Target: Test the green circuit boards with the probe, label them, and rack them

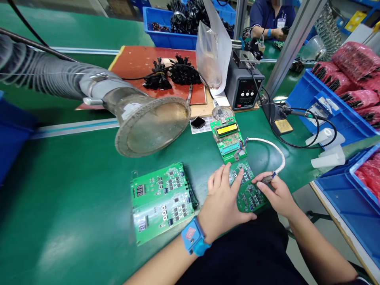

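My left hand (224, 194), with a blue wrist strap (192, 236) on its wrist, lies with spread fingers over a green circuit board (252, 194) near the table's front edge. Between the fingers of my right hand (276, 194) is a dark probe connector (268, 179), held against the right side of that board. A white sleeved cable (280, 152) runs from the connector to a green programmer board (233, 147) with a lit yellow display (227, 129). Left of my hands, a stack of green circuit boards (163, 200) with digit displays rests on the table.
A fume extraction funnel (152, 126) hangs over the table at left. Behind stand a soldering station (245, 89), a blue bin of black cables (170, 39) and a red mat (133, 63). Blue bins with pink-wrapped parts (354, 73) are at right. Another person (271, 19) sits across.
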Demonstrator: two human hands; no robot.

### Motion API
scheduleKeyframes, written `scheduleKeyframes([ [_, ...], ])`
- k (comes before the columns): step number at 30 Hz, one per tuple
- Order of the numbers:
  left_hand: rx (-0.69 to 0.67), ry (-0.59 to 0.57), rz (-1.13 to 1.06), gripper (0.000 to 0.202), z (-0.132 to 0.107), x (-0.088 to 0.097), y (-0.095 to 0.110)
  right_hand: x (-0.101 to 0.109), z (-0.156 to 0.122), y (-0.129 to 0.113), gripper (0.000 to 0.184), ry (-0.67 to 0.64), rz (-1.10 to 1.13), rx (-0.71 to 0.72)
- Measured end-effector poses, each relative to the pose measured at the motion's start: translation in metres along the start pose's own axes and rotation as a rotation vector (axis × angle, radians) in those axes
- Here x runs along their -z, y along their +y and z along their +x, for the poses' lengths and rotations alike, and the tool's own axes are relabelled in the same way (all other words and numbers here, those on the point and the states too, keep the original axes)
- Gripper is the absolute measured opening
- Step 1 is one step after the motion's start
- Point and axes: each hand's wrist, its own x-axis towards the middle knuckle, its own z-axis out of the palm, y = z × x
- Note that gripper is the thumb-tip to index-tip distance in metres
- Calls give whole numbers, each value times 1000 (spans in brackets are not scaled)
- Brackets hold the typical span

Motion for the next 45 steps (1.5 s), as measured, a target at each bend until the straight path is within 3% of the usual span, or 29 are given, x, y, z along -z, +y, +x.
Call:
scheduleKeyframes([
  [5, -36, 97, 110, 115, -18, 26, -15, -3, 17, -6, 12, 106, 248, 14],
  [11, -29, 153, 191, 105, -59, 63, -89, -16, 50, 6, 20, 64, 204, -27],
  [15, 1, 126, 132, 97, -81, 63, -142, -25, 60, 11, 22, 19, 161, -26],
  [18, 26, 134, 153, 93, -89, 57, -156, -26, 62, 12, 21, 8, 128, -6],
  [21, 49, 216, 205, 82, -80, 52, -130, -25, 63, 12, 18, 3, 86, 35],
  [24, -66, 328, 156, 63, -59, 44, -77, -24, 63, 10, 18, -22, 32, 64],
  [27, -264, 155, 16, 51, -36, 25, -33, -24, 62, 8, 18, -34, -9, 102],
  [29, -325, 47, -30, 51, -25, 9, -18, -24, 62, 7, 17, -35, -21, 121],
  [35, -317, 39, -64, 46, -16, -24, -18, -24, 63, 6, 17, -68, -62, 112],
  [45, -286, 71, -138, 44, -18, -26, -18, -31, 67, 5, 6, 29, -147, 98],
])
